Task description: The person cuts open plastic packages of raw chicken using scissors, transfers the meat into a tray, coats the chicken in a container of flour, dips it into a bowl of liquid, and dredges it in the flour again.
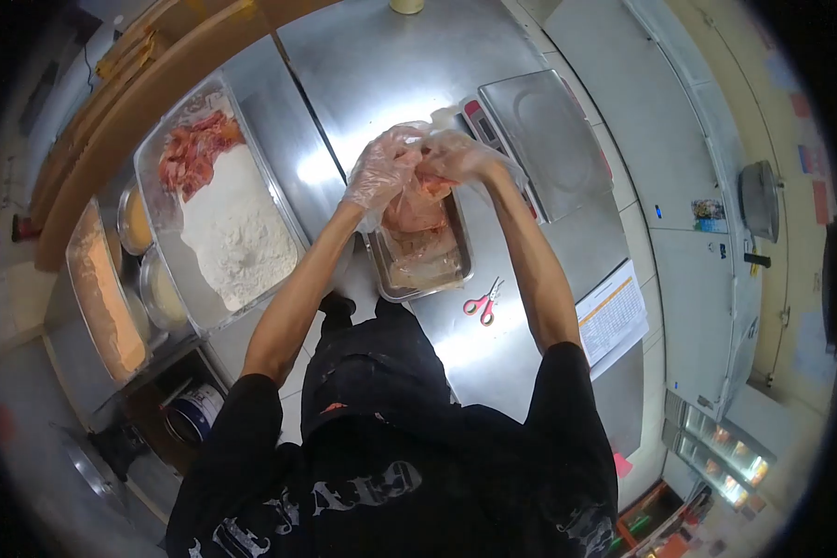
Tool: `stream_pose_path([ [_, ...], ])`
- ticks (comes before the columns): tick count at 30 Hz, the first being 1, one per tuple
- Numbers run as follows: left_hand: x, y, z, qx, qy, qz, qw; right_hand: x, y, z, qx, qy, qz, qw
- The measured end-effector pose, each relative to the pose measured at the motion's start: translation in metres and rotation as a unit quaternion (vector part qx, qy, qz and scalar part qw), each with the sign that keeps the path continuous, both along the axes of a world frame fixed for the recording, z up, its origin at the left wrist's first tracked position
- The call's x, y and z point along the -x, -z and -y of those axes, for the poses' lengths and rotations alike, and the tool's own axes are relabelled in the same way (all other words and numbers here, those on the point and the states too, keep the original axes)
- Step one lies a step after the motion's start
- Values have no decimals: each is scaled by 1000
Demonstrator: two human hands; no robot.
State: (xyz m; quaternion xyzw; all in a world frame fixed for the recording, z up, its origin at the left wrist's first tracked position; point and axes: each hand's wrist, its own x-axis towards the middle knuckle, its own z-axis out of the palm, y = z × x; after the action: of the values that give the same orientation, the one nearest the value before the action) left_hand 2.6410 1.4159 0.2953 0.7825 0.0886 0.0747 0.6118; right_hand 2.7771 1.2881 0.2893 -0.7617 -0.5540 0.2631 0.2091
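Raw meat (414, 212) reached from the metal tray (469, 270) up between my hands. Left to right, white powder (237, 232) lay apart; my gloved left hand (386, 169) angled inward, fingers curled at the meat; my gloved right hand (460, 158) bent toward it from above the tray's right side. I couldn't tell whether either pinched. Scissors (482, 303) lay beside the tray.

A steel worktop (372, 65) filled the middle of the room, bright patches of light gleaming on its surface. Pale tiles (632, 223) ran along its right side, beside grey-white cabinets (688, 298). Farther right stood a cream wall (763, 121). Brown wooden boards (112, 139) bordered the left, and lit panels (725, 456) glowed at the near right.
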Motion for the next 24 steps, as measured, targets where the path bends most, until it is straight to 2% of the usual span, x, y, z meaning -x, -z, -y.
stream_pose_path([
  [1, 1, -3, 2, 64, -18, -16, 998, 2, -11, -9, 63, 16, -76, 995],
  [2, 3, -2, 1, 67, -24, -13, 997, 3, -6, -12, 66, 10, -72, 995],
  [4, 1, 13, -6, 212, -31, 103, 971, 4, 27, -18, 28, 54, -251, 966],
  [8, 3, 31, -20, 228, -28, 136, 964, 13, 66, -25, 22, 28, -272, 962],
  [10, 11, 32, -16, 242, -44, 176, 953, 14, 68, -22, 42, 18, -250, 967],
  [12, 21, 37, -18, 98, -73, 96, 988, 14, 56, -16, 60, 19, -199, 978],
  [13, 32, 37, -17, 136, -84, 46, 986, 12, 47, -10, 68, 23, -167, 983],
  [14, 43, 39, -16, 151, -93, 49, 983, 11, 38, -4, 78, 26, -132, 988],
  [15, 56, 47, -17, 235, -90, 93, 963, 10, 30, 2, 87, 30, -98, 991],
  [16, 71, 56, -17, 317, -88, 138, 934, 10, 21, 8, 100, 31, -64, 992],
  [17, 95, 68, -21, 456, -13, 187, 870, 12, 15, 11, 114, 26, -32, 993],
  [19, 130, 89, -4, 415, -124, 151, 888, 18, 9, 13, 140, 4, 24, 990],
  [22, 174, 126, 40, 609, -131, 113, 774, 31, 17, 3, 172, -43, 82, 981],
  [23, 186, 126, 51, 573, -116, 110, 804, 36, 23, 0, 180, -62, 100, 977],
  [24, 191, 125, 63, 581, -124, 114, 797, 39, 28, -5, 188, -78, 114, 972],
])
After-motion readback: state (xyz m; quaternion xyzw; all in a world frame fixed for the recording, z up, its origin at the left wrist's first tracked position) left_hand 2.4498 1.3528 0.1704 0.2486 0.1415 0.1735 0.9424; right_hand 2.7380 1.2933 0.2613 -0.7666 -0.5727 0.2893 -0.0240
